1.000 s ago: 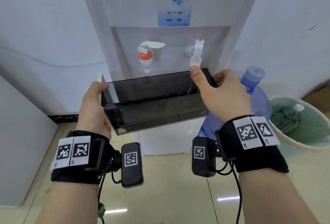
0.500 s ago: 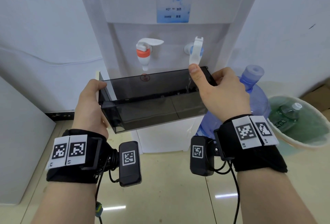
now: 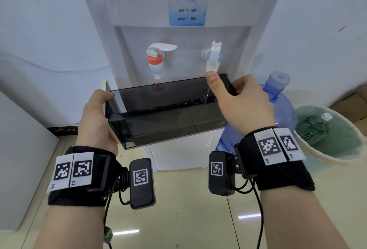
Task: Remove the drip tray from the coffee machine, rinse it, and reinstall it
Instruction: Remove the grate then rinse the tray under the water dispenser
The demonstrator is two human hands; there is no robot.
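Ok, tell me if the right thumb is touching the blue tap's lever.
Touching. The head view shows the right hand's thumb tip pressed up against the bottom end of the white lever, with water streaming into the drip tray below.

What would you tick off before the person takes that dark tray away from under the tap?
1. Left hand grips the drip tray at its left end: ok.
2. Right hand holds the tray's right end while its thumb pushes the blue tap's lever: ok.
3. Tap shut off: not ok, a thin stream falls into the tray.
4. Tray level: not ok, slightly tilted, left end lower.
5. Water depth in the tray: cannot tell through the dark plastic.
6. Path to the right: not ok, the big water bottle and bin stand close.
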